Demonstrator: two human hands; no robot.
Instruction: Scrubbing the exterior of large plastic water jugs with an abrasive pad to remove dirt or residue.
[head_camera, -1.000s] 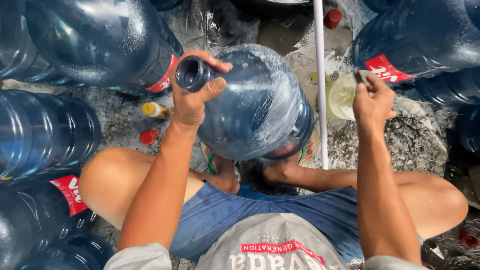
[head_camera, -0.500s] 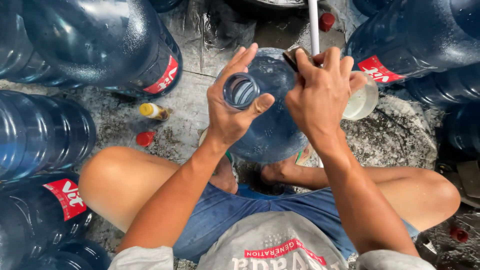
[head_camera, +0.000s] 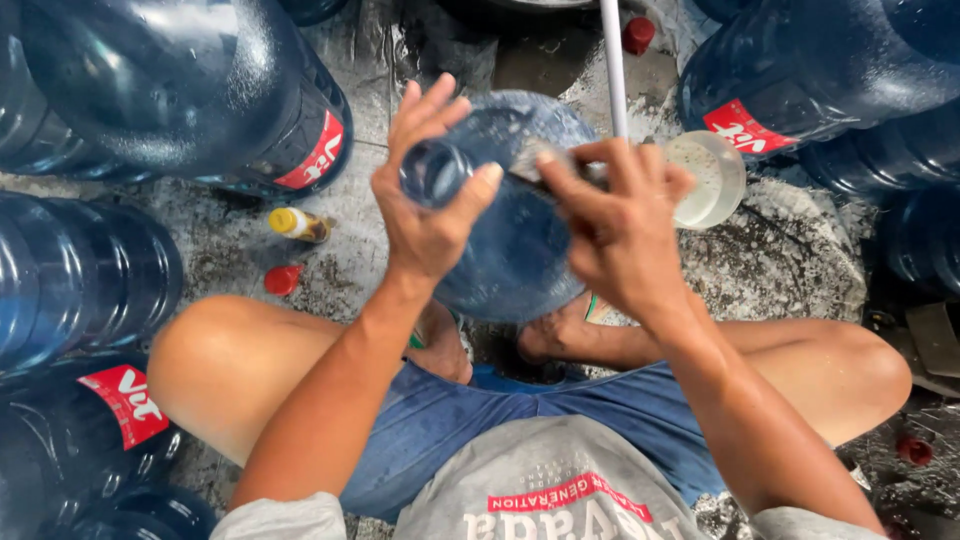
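Gripping the neck of a blue jug (head_camera: 520, 250) held between the knees, the left hand (head_camera: 430, 200) curls round its mouth. The right hand (head_camera: 620, 235) pinches a thin dark tool (head_camera: 535, 172) at the rim, apparently scraping; steady pressure seems needed next.

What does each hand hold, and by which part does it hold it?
The left hand grips the large blue translucent plastic water jug by its neck. The right hand pinches a thin dark tool near the neck; what the tool is cannot be told.
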